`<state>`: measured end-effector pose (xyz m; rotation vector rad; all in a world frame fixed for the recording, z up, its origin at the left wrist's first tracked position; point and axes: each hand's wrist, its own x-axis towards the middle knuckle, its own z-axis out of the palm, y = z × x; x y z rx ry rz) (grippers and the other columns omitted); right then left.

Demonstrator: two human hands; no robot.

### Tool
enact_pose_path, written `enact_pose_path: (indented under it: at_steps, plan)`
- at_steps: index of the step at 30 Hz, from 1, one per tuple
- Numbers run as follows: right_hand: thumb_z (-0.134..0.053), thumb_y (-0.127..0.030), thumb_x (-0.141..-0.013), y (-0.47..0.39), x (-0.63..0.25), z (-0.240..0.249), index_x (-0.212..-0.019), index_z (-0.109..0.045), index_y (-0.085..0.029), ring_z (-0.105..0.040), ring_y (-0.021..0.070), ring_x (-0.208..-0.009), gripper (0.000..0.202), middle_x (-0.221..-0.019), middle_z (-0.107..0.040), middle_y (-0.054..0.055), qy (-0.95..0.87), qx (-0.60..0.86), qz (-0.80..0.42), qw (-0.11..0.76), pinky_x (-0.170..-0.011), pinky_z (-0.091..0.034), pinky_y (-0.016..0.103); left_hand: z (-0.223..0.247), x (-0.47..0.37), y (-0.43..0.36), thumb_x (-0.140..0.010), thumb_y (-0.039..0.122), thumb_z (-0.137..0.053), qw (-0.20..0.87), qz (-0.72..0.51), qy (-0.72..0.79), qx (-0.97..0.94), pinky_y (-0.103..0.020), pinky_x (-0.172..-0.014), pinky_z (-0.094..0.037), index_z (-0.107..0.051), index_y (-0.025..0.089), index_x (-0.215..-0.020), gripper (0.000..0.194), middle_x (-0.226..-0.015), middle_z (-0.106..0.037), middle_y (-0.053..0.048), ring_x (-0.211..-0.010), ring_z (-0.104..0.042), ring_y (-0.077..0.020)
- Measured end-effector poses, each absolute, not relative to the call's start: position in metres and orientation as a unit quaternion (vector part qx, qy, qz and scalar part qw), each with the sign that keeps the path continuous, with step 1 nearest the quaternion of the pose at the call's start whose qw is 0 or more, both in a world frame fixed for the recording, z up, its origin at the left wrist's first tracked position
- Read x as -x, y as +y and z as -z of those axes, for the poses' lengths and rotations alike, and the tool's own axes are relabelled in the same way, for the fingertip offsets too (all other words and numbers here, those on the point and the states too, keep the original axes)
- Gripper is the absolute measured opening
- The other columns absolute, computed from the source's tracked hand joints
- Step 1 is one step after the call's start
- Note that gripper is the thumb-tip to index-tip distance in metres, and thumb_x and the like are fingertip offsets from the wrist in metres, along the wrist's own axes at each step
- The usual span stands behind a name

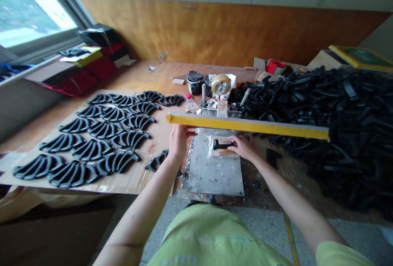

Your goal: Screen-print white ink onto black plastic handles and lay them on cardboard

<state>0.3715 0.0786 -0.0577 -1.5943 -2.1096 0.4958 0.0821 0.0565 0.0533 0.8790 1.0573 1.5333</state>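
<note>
My right hand (242, 147) has its fingers closed on one end of a black curved plastic handle (221, 145). That handle lies on a small light-coloured holder (225, 151) fixed to a flat metal plate (211, 178). My left hand (178, 142) is up against the left end of a yellow-edged screen frame (245, 125), its fingertips partly hidden by the bar. The frame is raised over the plate and seen edge-on. Just left of the plate, a few more black handles (158, 160) lie beside my left forearm.
Rows of black handles (92, 149) lie fanned on cardboard at left. A big heap of black handles (337, 122) fills the right. Behind the frame are a clamp (211, 108), a black tub (195, 82), a tape roll (221, 84) and a red-capped bottle (190, 103).
</note>
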Motion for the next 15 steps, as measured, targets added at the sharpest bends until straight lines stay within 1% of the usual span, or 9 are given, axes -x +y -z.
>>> enact_pose_path:
  at_steps: [2, 3, 5, 6, 8, 10, 11, 13, 15]
  plan:
    - [-0.072, -0.018, -0.075, 0.066, -0.351, 0.06, -0.097, -0.068, -0.02, -0.062, 0.0195, -0.093, 0.023, -0.095, -0.069, 0.004, -0.799, 0.549, -0.16, 0.186, -0.088, -0.048, 0.035, -0.037, -0.089, 0.045, -0.086, 0.053, -0.05, 0.536, -0.621, 0.463, -0.337, -0.02, -0.057, -0.05, -0.057, 0.018, -0.118, 0.048, -0.093, -0.07, -0.007, -0.077, -0.065, -0.0141]
    - [-0.07, -0.017, -0.077, 0.059, -0.341, 0.058, -0.094, -0.068, -0.02, -0.06, 0.0207, -0.096, 0.018, -0.096, -0.068, 0.005, -0.805, 0.545, -0.146, 0.184, -0.09, -0.047, 0.037, -0.026, -0.093, 0.035, -0.085, 0.054, -0.052, 0.572, -0.582, 0.479, -0.323, -0.02, -0.055, -0.05, -0.056, 0.017, -0.118, 0.05, -0.094, -0.07, -0.008, -0.075, -0.066, -0.0145]
    - [-0.067, -0.019, -0.081, 0.04, -0.319, 0.049, -0.091, -0.067, -0.019, -0.058, 0.0217, -0.097, 0.009, -0.094, -0.066, 0.007, -0.806, 0.541, -0.119, 0.209, -0.089, -0.046, 0.038, -0.002, -0.103, 0.01, -0.083, 0.055, -0.056, 0.675, -0.458, 0.502, -0.289, -0.023, -0.052, -0.051, -0.056, 0.014, -0.117, 0.053, -0.098, -0.071, -0.012, -0.074, -0.068, -0.0175]
    - [-0.065, -0.02, -0.083, 0.029, -0.307, 0.045, -0.091, -0.067, -0.019, -0.057, 0.0216, -0.096, 0.009, -0.093, -0.065, 0.007, -0.816, 0.522, -0.11, 0.222, -0.088, -0.046, 0.037, 0.009, -0.107, -0.003, -0.083, 0.055, -0.057, 0.715, -0.405, 0.505, -0.264, -0.024, -0.053, -0.053, -0.057, 0.014, -0.117, 0.053, -0.099, -0.071, -0.014, -0.075, -0.069, -0.0194]
    - [-0.061, -0.023, -0.087, 0.008, -0.287, 0.041, -0.097, -0.067, -0.02, -0.056, 0.0201, -0.094, 0.012, -0.091, -0.064, 0.006, -0.858, 0.446, -0.115, 0.229, -0.087, -0.046, 0.035, 0.029, -0.111, -0.025, -0.086, 0.052, -0.055, 0.753, -0.363, 0.508, -0.207, -0.027, -0.056, -0.055, -0.058, 0.013, -0.112, 0.047, -0.095, -0.072, -0.014, -0.077, -0.07, -0.0212]
    - [-0.057, -0.025, -0.09, -0.004, -0.284, 0.044, -0.103, -0.067, -0.023, -0.057, 0.0179, -0.091, 0.016, -0.091, -0.065, 0.004, -0.888, 0.382, -0.139, 0.215, -0.085, -0.046, 0.033, 0.045, -0.101, -0.041, -0.089, 0.046, -0.052, 0.74, -0.385, 0.526, -0.165, -0.026, -0.057, -0.055, -0.061, 0.011, -0.102, 0.038, -0.088, -0.073, -0.012, -0.074, -0.071, -0.0203]
    - [-0.055, -0.025, -0.091, -0.004, -0.293, 0.048, -0.105, -0.066, -0.024, -0.058, 0.0172, -0.091, 0.018, -0.092, -0.066, 0.003, -0.883, 0.394, -0.144, 0.21, -0.084, -0.047, 0.032, 0.053, -0.091, -0.047, -0.09, 0.045, -0.05, 0.722, -0.399, 0.544, -0.152, -0.026, -0.056, -0.055, -0.062, 0.011, -0.098, 0.037, -0.086, -0.073, -0.013, -0.072, -0.071, -0.0197]
    - [-0.052, -0.023, -0.093, 0.005, -0.332, 0.06, -0.104, -0.067, -0.022, -0.059, 0.0173, -0.091, 0.019, -0.095, -0.067, 0.005, -0.824, 0.516, -0.126, 0.197, -0.081, -0.048, 0.031, 0.071, -0.057, -0.056, -0.093, 0.044, -0.043, 0.668, -0.427, 0.594, -0.134, -0.026, -0.056, -0.054, -0.063, 0.011, -0.095, 0.039, -0.088, -0.073, -0.013, -0.071, -0.071, -0.019]
    - [-0.051, -0.022, -0.092, 0.021, -0.39, 0.075, -0.104, -0.066, -0.019, -0.061, 0.0209, -0.095, 0.02, -0.1, -0.067, 0.011, -0.715, 0.681, -0.081, 0.136, -0.082, -0.048, 0.033, 0.091, -0.014, -0.065, -0.095, 0.044, -0.034, 0.598, -0.45, 0.654, -0.109, -0.027, -0.059, -0.055, -0.063, 0.012, -0.093, 0.043, -0.082, -0.073, -0.011, -0.07, -0.071, -0.0186]
